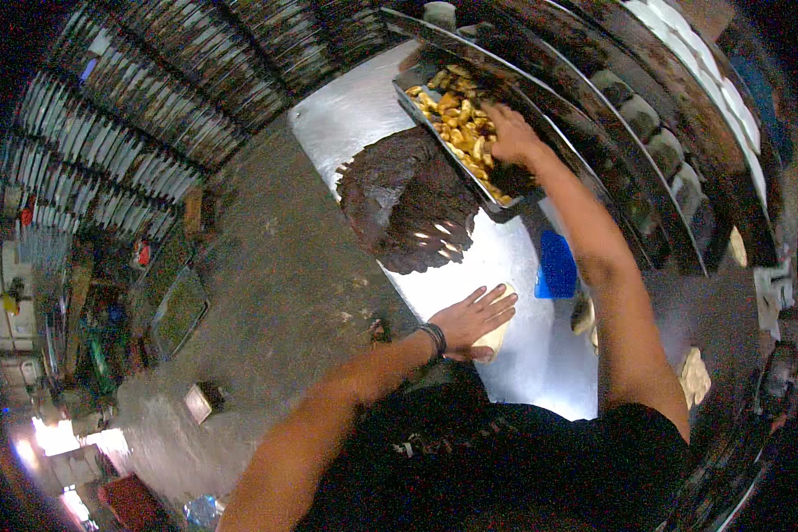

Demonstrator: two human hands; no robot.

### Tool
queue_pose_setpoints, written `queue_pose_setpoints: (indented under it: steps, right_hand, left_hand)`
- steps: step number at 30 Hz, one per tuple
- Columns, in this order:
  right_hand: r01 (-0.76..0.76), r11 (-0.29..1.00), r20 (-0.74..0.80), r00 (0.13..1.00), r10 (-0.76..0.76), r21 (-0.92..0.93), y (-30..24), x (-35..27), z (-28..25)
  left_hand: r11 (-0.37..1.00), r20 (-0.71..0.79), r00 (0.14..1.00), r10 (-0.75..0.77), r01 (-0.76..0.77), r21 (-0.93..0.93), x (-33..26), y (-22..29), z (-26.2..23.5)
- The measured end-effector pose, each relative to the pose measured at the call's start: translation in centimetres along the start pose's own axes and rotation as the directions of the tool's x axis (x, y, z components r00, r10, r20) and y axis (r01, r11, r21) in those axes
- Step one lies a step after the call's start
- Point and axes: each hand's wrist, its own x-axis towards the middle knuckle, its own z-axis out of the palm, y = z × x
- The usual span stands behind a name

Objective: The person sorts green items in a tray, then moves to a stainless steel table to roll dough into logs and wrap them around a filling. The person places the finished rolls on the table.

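My left hand [474,321], with dark bands at its wrist, lies flat with fingers spread on a pale, dough-like piece [498,340]. That piece rests on the shiny metal table and is partly hidden by the palm. Farther off, my right hand [514,140] reaches over a dark, long tray [459,164]. Its fingers look apart, over or touching the yellow-brown pieces [459,124] inside; I cannot make out what kind they are. Left of the tray a dark brown, flattened mass [399,199] covers part of the table, with several pale slivers [439,238] along its near side.
The metal table [532,355] runs away from me. A blue flat scraper-like piece [555,266] lies near my right forearm. Long dark racks or trays [612,115] stand at the right. Many stacked metal trays [106,151] line the far left, beyond the concrete floor [266,266].
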Motion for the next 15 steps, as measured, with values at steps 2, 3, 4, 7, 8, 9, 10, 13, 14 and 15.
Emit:
queue_pose_setpoints:
  steps: [2,3,4,7,8,9,10,13,14,15]
  right_hand:
    - [-0.216,0.963,0.160,0.969,0.190,0.162,-0.1,3.8,0.5]
    - [-0.278,0.920,0.187,0.954,0.232,0.277,-0.3,5.0,0.3]
    - [-0.380,0.851,0.207,0.923,0.324,0.363,-0.3,6.6,0.9]
    - [-0.475,0.810,0.303,0.873,0.383,0.345,0.7,9.4,2.6]
    - [-0.461,0.804,0.359,0.872,0.332,0.375,0.3,10.1,3.1]
    - [-0.445,0.800,0.407,0.870,0.279,0.403,-0.1,10.7,3.1]
    - [-0.431,0.793,0.453,0.863,0.222,0.432,-0.6,11.3,3.3]
    - [-0.362,0.852,0.375,0.901,0.217,0.378,0.8,14.0,6.6]
    - [-0.269,0.922,0.346,0.923,0.165,0.278,3.3,15.3,8.8]
    - [-0.188,0.968,0.309,0.942,0.130,0.165,6.6,16.4,10.6]
  left_hand:
    - [0.995,0.004,1.000,-0.004,0.004,0.104,0.2,-0.4,1.1]
    - [0.997,0.009,1.000,-0.012,0.011,0.081,0.5,-0.6,1.4]
    - [0.998,0.015,1.000,-0.018,0.017,0.058,0.5,-0.9,1.7]
    - [0.993,-0.027,0.998,-0.051,0.048,-0.107,0.5,-0.4,0.2]
    - [0.985,-0.026,0.996,-0.085,0.080,-0.152,0.4,-0.1,0.2]
    - [0.968,-0.030,0.993,-0.116,0.107,-0.229,0.5,-0.4,0.7]
    - [0.964,-0.073,0.986,-0.147,0.126,-0.236,0.0,-0.3,1.2]
    - [0.985,-0.122,0.985,-0.119,0.102,-0.142,-0.2,0.0,-0.1]
    - [0.935,-0.123,0.983,-0.134,0.084,-0.344,0.0,-0.1,-0.1]
    - [0.846,-0.115,0.984,-0.132,0.052,-0.531,0.5,-0.6,0.3]
